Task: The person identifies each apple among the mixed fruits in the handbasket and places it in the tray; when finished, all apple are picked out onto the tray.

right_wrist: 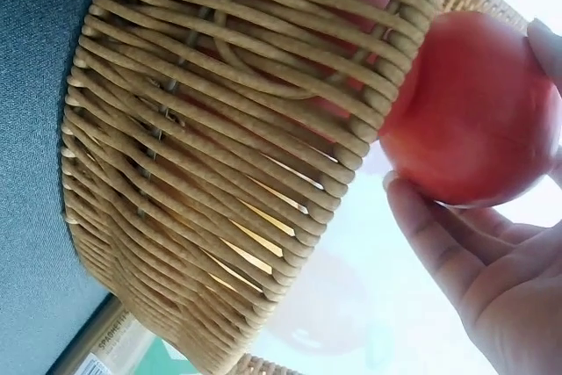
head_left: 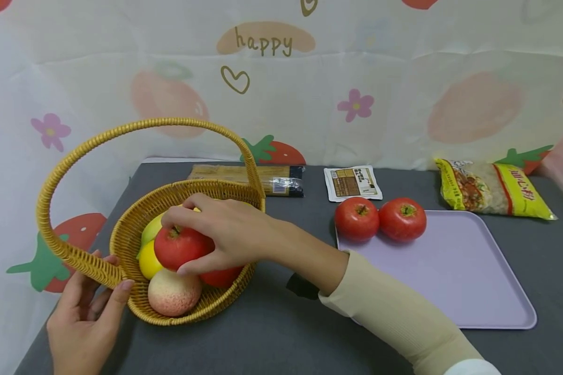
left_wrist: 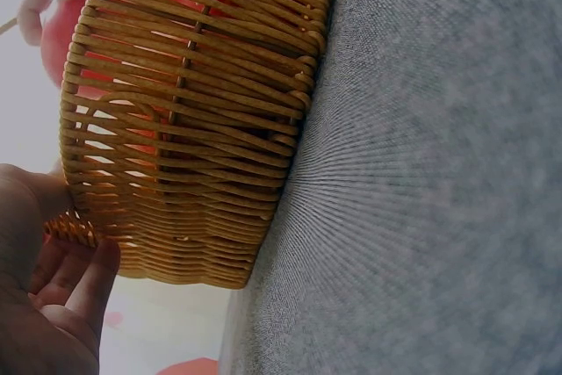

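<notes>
My right hand (head_left: 230, 229) grips a red apple (head_left: 180, 247) over the wicker basket (head_left: 202, 188). In the right wrist view, thumb and fingers curl around that apple (right_wrist: 479, 111) just above the basket's rim. My left hand (head_left: 86, 317) holds the basket by the foot of its arched handle (head_left: 91, 265), at the left side. Inside the basket lie a pinkish peach (head_left: 173, 294), a yellow fruit (head_left: 148, 260), a yellow-green fruit (head_left: 152, 229) and another red fruit (head_left: 222, 277), partly hidden by my right hand. The left wrist view shows the basket's woven side standing on the grey cloth.
Two red apples, one left (head_left: 356, 219) and one right (head_left: 402, 220), sit at the back left of a lilac tray (head_left: 455, 276). Behind are a spaghetti pack (head_left: 281, 173), a white sachet (head_left: 354, 183) and a yellow food bag (head_left: 492, 188). A printed curtain (head_left: 281, 104) hangs behind the table.
</notes>
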The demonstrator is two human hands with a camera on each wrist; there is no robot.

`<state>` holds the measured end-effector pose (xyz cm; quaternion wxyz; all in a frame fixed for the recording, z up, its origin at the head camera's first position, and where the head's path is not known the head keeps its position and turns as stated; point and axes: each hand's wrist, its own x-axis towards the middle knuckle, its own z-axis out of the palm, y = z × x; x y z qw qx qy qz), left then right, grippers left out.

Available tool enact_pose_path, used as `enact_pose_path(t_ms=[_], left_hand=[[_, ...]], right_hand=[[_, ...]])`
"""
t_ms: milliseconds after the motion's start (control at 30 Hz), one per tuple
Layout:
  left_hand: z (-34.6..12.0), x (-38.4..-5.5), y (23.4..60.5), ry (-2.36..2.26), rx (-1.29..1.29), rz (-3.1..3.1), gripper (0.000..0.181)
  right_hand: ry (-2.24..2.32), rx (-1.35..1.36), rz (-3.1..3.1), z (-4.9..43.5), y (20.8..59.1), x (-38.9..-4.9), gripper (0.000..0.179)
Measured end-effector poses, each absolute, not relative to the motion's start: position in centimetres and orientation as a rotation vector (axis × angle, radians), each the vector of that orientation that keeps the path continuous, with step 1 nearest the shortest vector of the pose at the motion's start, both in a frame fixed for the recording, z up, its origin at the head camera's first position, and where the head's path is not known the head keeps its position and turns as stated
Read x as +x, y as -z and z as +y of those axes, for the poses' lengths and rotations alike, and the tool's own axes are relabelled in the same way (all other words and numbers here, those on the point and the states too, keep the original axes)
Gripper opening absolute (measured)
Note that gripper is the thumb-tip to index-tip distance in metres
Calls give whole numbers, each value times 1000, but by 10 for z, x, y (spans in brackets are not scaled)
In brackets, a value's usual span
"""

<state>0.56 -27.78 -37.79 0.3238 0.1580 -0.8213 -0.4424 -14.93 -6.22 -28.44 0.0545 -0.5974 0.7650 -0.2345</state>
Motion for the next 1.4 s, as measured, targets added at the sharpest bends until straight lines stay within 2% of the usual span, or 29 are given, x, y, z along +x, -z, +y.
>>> enact_pose_path(t_ms=[800, 1133, 1400], left_hand=[[-278, 6, 377, 1158, 434, -2153, 65], [-277, 5, 377, 1156, 415, -2152, 66], [-279, 6, 379, 1160, 404, -2146, 66]], right_hand=[[1002, -1846, 2283, -32, 294, -140, 59], [1100, -1814, 2267, -21, 296, -138, 54], [1195, -1799, 2270, -11, 297, -138, 59]])
